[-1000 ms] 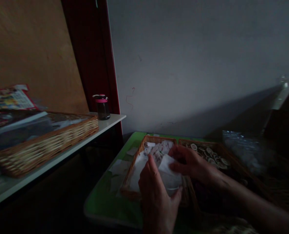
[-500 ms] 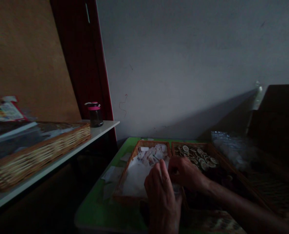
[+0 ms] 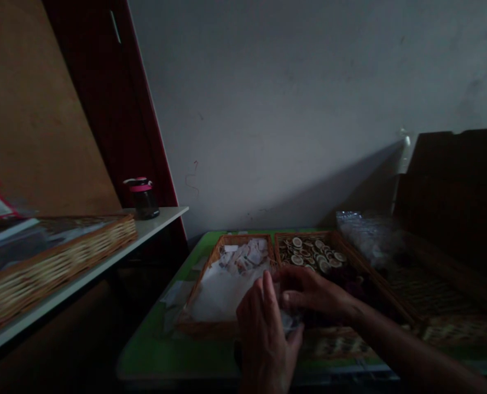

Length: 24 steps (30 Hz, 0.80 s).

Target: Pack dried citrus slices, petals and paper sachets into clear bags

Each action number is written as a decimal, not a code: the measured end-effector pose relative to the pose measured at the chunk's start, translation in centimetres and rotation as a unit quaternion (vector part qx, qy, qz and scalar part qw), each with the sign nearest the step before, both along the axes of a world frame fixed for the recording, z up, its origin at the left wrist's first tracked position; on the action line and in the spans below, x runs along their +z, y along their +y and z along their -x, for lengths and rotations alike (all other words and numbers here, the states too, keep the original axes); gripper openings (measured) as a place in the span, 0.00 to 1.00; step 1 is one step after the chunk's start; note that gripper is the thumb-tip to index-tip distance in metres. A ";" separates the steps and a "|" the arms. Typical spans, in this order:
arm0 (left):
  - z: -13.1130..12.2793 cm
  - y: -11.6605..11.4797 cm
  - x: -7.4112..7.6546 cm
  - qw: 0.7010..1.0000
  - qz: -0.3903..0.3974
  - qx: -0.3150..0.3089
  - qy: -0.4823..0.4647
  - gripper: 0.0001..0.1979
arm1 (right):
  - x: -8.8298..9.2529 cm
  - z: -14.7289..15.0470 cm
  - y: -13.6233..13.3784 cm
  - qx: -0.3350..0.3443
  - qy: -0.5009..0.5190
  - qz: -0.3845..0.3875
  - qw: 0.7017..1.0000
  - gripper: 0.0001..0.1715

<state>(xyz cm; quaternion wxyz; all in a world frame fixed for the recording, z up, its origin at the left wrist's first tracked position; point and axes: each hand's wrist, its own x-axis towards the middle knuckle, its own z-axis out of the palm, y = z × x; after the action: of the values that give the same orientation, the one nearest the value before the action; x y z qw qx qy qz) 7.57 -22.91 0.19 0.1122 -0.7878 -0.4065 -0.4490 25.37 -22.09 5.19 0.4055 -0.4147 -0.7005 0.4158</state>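
Clear bag [image 3: 287, 319], long axis unclear, lies cupped between thumb and fingers of your nearer left hand [image 3: 264, 328], about seven o'clock from your right hand [image 3: 313, 291], whose bent fingers' grip cannot be told.

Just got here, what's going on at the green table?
Someone is working bare-handed: the left hand cups a clear plastic item, mostly hidden, and the right hand is right beside it, fingers curled; can't tell whether it grips anything. On the green table, the left basket holds white material and small pale pieces; the right basket holds round slices and darker contents.
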 end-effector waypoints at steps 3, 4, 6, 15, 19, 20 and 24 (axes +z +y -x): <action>0.3 -0.2 0.2 0.999 0.025 0.016 -0.018 0.56 | -0.2 -0.5 -3.3 0.030 0.064 -0.012 0.997 0.38; 0.2 -0.4 0.3 0.999 0.029 0.019 -0.020 0.57 | -0.4 -0.4 -4.4 0.022 0.051 -0.042 0.998 0.38; -0.3 -1.1 0.5 0.999 0.033 0.019 -0.019 0.57 | -1.1 0.0 -6.0 -0.032 0.007 -0.116 0.993 0.32; -2.3 -4.5 1.6 0.939 0.207 -0.175 -0.212 0.55 | -2.3 -3.9 -8.8 -0.198 0.089 -0.100 0.971 0.22; -2.7 -4.2 2.1 0.757 0.403 -0.323 -0.401 0.44 | -1.5 -6.1 -9.5 -0.214 0.138 -0.099 0.962 0.22; -3.1 -4.2 2.0 0.721 0.440 -0.340 -0.413 0.38 | -1.5 -6.3 -9.6 -0.217 0.144 -0.101 0.960 0.23; -5.3 -4.9 1.2 0.702 0.490 -0.307 -0.416 0.16 | -1.8 -6.8 -10.5 -0.209 0.140 -0.085 0.964 0.23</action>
<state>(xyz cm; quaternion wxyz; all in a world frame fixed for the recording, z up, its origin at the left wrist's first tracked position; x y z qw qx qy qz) 12.87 -27.85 1.42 -0.6143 -0.5460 -0.3106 -0.4776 32.21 -32.62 3.44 0.6109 -0.4541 -0.5671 0.3146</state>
